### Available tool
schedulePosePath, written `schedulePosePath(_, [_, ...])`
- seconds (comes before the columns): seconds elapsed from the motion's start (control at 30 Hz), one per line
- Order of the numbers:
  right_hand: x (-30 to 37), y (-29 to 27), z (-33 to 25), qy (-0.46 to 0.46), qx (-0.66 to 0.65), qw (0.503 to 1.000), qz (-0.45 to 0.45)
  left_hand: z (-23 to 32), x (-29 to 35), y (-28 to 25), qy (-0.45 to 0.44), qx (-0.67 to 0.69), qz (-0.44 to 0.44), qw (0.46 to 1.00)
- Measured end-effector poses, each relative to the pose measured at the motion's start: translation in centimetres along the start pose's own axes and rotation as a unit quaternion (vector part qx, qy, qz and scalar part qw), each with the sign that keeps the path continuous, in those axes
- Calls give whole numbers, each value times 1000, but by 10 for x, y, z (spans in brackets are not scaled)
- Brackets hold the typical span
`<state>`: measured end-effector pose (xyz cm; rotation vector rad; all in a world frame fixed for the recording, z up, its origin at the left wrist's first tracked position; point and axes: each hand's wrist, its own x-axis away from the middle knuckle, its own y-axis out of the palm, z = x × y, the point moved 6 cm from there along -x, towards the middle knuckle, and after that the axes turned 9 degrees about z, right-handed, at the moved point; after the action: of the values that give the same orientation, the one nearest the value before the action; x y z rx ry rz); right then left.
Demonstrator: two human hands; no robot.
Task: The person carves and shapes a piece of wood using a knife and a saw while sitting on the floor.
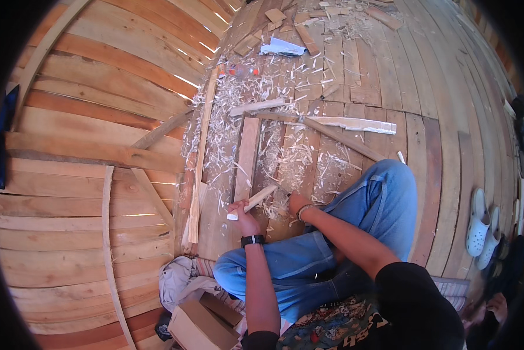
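Clock centred on the pale wood stick [262,199], which sits near mid-view, one end in the left hand, running up toward 1-2. Far left, 9-10: dark blue item [4,140] at the plank wall [58,201]; can't tell what it is. 7-8: grey cloth [177,282], bunched up, with an open cardboard box [195,329] just beside it at 7. 10: long pale batten [203,154] lying on the floorboards, roughly along the wall. 12, well out: clear bottle with orange parts [238,70], amid curled shavings [215,111]. Left hand [244,216], black watch [252,240] on wrist: fingers curled round the stick's lower-left end, gripping it. Flat plank [247,154] between 11 and 12, just above that hand. 12: short pale block [258,107], then a whitish sheet [282,47] farther out. 3: right hand [299,203], fingers closed round a dark-handled tool [287,195], tip near the stick's far end. Looks like a knife, too small to be sure; can't tell if it touches. 2: pale-edged board [361,124]. 3: bent knee in blue jeans [384,198] near, light clogs [478,224] far right.
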<state>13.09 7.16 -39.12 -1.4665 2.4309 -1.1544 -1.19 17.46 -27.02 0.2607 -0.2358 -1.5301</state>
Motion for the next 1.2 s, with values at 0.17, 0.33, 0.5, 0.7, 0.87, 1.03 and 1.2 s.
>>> schedulePosePath(0.17, [10, 1, -18, -26, 12, 1000, -9, -2, -12, -14, 3, 17, 52, 998])
schedulePosePath(0.33, [13, 2, -26, -40, -32, 999, -17, -5, -12, -17, 1, 28, 83, 996])
schedulePosePath(0.5, [6, -3, -15, -26, -11, 1000, 8, -4, -11, -21, -5, 16, 94, 995])
schedulePosePath(0.7, [1, 5, -12, -47, 5, 999, 3, -6, -15, -27, -24, 2, 126, 992])
schedulePosePath(0.87, [-6, -6, -8, -67, -14, 997, 33, -9, -19, -28, -14, 15, 120, 993])
schedulePosePath(1.03, [7, -13, -24, -52, 17, 998, -3, -12, -15, -31, -24, 15, 165, 986])
schedulePosePath(1.2, [7, 18, -19, -59, -17, 998, 1, -11, -12, -30, 6, -30, 146, 989])
